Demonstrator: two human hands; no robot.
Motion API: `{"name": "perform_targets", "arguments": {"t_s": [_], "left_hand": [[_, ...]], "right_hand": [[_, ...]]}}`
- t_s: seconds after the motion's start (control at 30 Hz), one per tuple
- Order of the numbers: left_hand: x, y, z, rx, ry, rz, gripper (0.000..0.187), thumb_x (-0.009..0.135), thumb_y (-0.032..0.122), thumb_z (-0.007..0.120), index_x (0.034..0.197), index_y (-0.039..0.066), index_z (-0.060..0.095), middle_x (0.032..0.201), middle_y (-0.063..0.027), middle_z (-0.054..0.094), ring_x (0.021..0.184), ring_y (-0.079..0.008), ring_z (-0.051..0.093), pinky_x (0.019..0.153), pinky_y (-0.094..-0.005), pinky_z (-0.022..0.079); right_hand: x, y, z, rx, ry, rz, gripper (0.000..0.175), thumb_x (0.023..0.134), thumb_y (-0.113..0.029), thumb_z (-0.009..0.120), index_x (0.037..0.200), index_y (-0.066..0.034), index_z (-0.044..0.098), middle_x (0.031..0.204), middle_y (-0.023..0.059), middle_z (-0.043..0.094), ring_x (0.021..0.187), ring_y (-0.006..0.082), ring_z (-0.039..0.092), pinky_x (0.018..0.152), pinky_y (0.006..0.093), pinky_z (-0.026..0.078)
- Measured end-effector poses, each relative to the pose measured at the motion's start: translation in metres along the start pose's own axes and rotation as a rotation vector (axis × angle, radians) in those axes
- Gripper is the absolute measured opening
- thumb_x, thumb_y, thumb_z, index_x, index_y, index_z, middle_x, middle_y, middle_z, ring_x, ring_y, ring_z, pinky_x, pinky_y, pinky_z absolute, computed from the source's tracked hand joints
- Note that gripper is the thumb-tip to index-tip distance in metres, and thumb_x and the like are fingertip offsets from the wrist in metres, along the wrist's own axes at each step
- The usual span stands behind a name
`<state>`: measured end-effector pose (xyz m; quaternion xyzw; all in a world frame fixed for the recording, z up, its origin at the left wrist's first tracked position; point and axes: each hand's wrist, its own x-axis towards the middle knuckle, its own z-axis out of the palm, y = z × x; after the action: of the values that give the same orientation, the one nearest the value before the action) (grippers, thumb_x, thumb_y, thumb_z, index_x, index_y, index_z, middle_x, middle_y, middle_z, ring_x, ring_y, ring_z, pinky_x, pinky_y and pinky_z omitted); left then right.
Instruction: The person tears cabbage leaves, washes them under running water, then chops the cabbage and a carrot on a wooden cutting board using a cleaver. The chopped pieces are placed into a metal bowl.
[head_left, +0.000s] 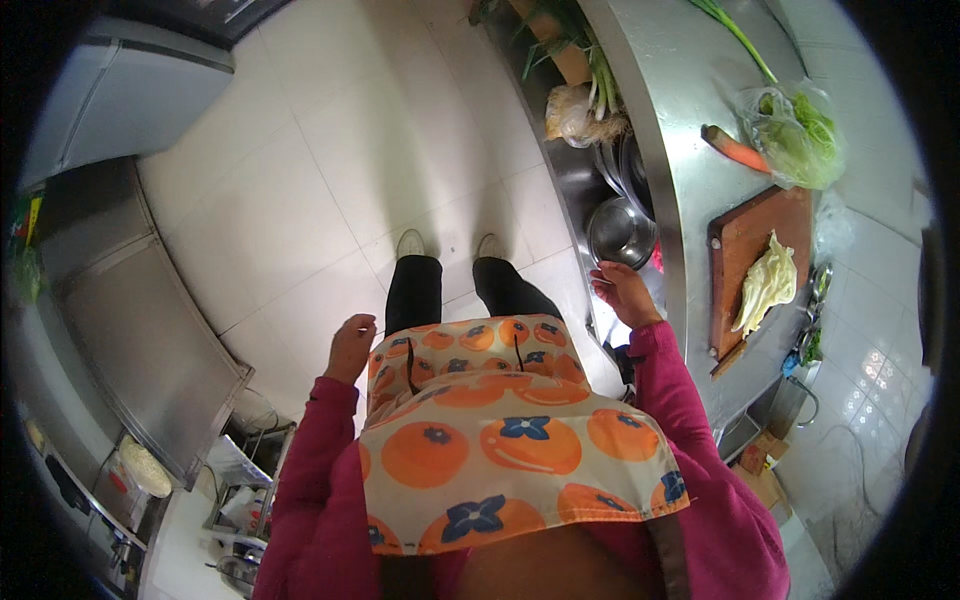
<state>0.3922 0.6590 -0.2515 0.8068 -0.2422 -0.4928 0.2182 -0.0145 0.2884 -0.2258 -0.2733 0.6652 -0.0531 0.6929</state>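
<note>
My left hand (350, 347) hangs beside the patterned apron (480, 442), fingers loosely curled, with nothing seen in it. On the other side, my right hand (624, 291) is held out near the lower shelf, its fingers apart and bent, by the rim of a metal bowl (622, 232); whether it touches the bowl I cannot tell. On the steel counter to the right lies a wooden cutting board (731, 255) bearing pale cabbage leaves (766, 285). A wooden handle (728, 359) shows at the board's near edge. Beyond the board are a carrot (738, 149) and a plastic bag of leafy greens (802, 135).
The steel counter edge (664, 172) runs along my right. Under it, spring onions (602, 90) and pots stand on a shelf. A steel cabinet (142, 322) and a wire rack (251, 480) are to the left. Small dishes (819, 292) line the wall. Pale tiles cover the floor.
</note>
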Motion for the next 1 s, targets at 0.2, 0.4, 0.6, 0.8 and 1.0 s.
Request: {"name": "perform_targets", "arguments": {"t_s": [0.2, 0.4, 0.6, 0.8, 1.0], "left_hand": [[0.003, -0.064, -0.039, 0.093, 0.043, 0.034, 0.022, 0.094, 0.015, 0.063, 0.11, 0.001, 0.069, 0.104, -0.015, 0.073, 0.094, -0.0257, 0.071, 0.085, -0.0368, 0.056], [-0.033, -0.101, -0.037, -0.063, -0.073, -0.325, 0.021, 0.094, 0.014, 0.064, 0.11, 0.001, 0.068, 0.097, -0.0137, 0.073, 0.082, -0.0205, 0.072, 0.075, -0.0343, 0.056], [-0.039, -0.097, -0.031, -0.253, -0.031, -0.526, 0.023, 0.096, 0.017, 0.065, 0.114, 0.002, 0.067, 0.1, -0.0102, 0.073, 0.085, -0.0173, 0.071, 0.072, -0.0319, 0.056], [-0.028, -0.073, -0.02, -0.342, -0.079, -0.528, 0.025, 0.099, 0.018, 0.065, 0.119, 0.005, 0.065, 0.108, -0.0081, 0.071, 0.093, -0.0188, 0.07, 0.079, -0.0325, 0.054], [-0.013, -0.046, -0.022, -0.363, -0.046, -0.467, 0.024, 0.095, 0.016, 0.066, 0.116, 0.003, 0.066, 0.106, -0.0083, 0.072, 0.092, -0.0179, 0.071, 0.076, -0.0305, 0.055]], "right_hand": [[0.077, 0.009, -0.022, 0.328, 0.054, 0.044, 0.014, 0.1, -0.014, 0.061, 0.106, -0.0024, 0.066, 0.098, 0.0117, 0.071, 0.087, 0.0203, 0.067, 0.075, 0.0313, 0.056], [0.194, 0.022, -0.084, 0.769, 0.189, -0.108, 0.018, 0.098, -0.012, 0.063, 0.11, 0.0009, 0.062, 0.109, 0.0181, 0.07, 0.103, 0.0309, 0.068, 0.089, 0.0406, 0.06], [0.265, 0.023, -0.109, 0.72, 0.196, -0.245, 0.023, 0.098, -0.018, 0.063, 0.114, -0.0009, 0.06, 0.112, 0.0202, 0.068, 0.104, 0.0322, 0.067, 0.09, 0.0411, 0.059], [0.235, 0.014, -0.039, 0.361, 0.011, -0.054, 0.012, 0.097, -0.015, 0.065, 0.104, -0.0053, 0.062, 0.1, 0.009, 0.069, 0.093, 0.0258, 0.068, 0.081, 0.036, 0.057], [0.174, -0.014, 0.015, 0.063, 0.096, -0.099, 0.017, 0.094, -0.014, 0.065, 0.107, -0.0049, 0.062, 0.104, 0.0097, 0.066, 0.093, 0.0214, 0.067, 0.076, 0.0295, 0.055]]}}
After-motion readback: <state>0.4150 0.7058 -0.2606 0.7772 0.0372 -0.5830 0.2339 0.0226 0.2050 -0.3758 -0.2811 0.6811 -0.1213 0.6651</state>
